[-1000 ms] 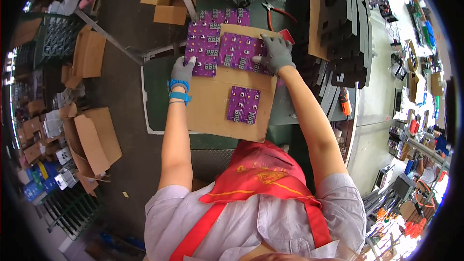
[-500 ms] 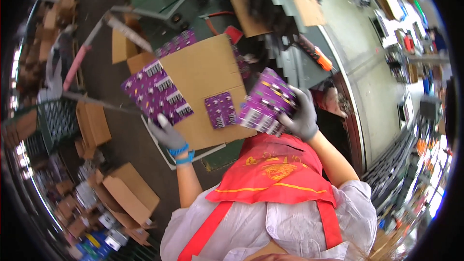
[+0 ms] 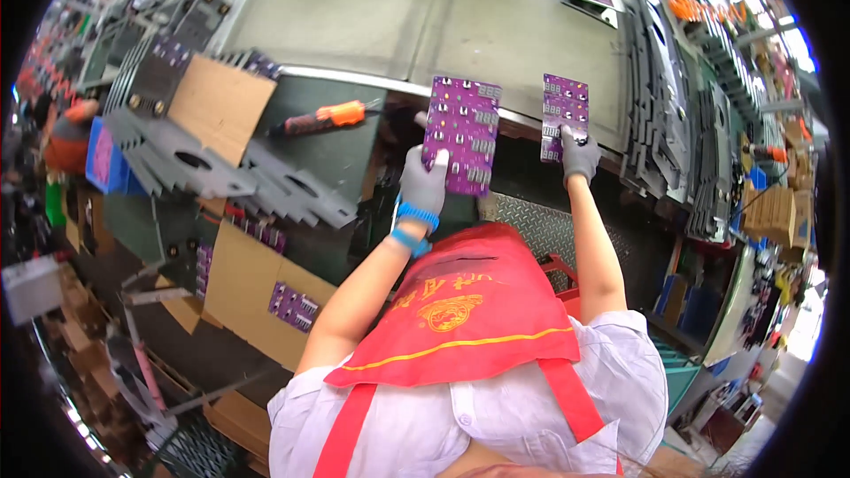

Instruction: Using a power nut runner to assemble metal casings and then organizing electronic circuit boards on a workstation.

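Note:
In my gloved left hand I hold a large purple circuit board by its left edge, thumb on its face. White digit displays run down its right side. My gloved right hand is closed on the lower end of a narrower purple circuit board, with displays along its left side. Both boards are upright and apart, in front of the grey bench's near edge. A blue wristband circles my left wrist. My fingers behind the boards are mostly hidden.
The grey workbench spans the far side. On the green surface to the left lie an orange-and-black power screwdriver and grey metal plates. Cardboard bears another purple board. Metal panels stand at right.
My view has turned right, from the cardboard to the grey bench. My left hand now holds up the large board it was reaching at. My right hand still carries a board, now farther forward.

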{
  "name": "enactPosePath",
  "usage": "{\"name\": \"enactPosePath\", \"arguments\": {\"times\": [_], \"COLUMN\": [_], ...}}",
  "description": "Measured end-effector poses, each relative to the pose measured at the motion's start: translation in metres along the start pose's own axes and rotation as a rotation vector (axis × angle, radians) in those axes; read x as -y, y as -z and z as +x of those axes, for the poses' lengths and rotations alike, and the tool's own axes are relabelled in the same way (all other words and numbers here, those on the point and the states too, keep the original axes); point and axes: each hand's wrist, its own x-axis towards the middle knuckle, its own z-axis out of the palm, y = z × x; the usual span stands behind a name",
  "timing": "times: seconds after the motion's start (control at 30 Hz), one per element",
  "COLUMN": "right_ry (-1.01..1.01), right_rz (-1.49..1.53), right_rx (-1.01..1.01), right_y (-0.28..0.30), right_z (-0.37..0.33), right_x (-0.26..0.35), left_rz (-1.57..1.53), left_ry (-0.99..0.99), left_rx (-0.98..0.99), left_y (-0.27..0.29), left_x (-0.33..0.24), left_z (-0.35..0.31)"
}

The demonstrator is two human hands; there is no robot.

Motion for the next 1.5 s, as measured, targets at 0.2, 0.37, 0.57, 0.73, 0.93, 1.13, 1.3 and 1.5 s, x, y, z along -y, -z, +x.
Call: {"name": "enactPosePath", "arguments": {"times": [0.2,0.37,0.57,0.73,0.93,1.13,1.3,1.5], "right_ry": [-0.193,-0.164,0.585,0.863,1.105,1.120,1.261,0.618], "right_rz": [-0.185,-0.255,-0.179,0.490,0.296,-0.214,-0.369,-0.110], "right_rx": [0.083,0.162,-0.032,0.538,1.864,1.594,1.332,1.705], "right_y": [-0.005,-0.014,-0.021,-0.011,-0.012,-0.068,-0.054,-0.058], "right_z": [0.079,0.106,0.109,-0.048,-0.283,-0.495,-0.560,-0.545], "right_x": [-0.015,-0.007,-0.027,0.057,0.130,0.168,0.160,0.163], "left_rz": [-0.020,0.317,0.289,0.110,-0.964,-1.468,-1.701,-1.468], "left_ry": [-0.011,-0.011,-0.398,0.067,0.608,0.308,0.278,0.260], "left_rx": [-0.025,0.042,-0.140,-0.111,-0.736,-1.127,-1.090,-1.029], "left_y": [-0.179,-0.232,-0.169,-0.053,0.069,0.140,0.167,0.182], "left_x": [0.027,0.011,0.035,0.131,0.279,0.297,0.295,0.286], "left_z": [0.106,0.133,0.079,-0.065,-0.255,-0.301,-0.262,-0.275]}}
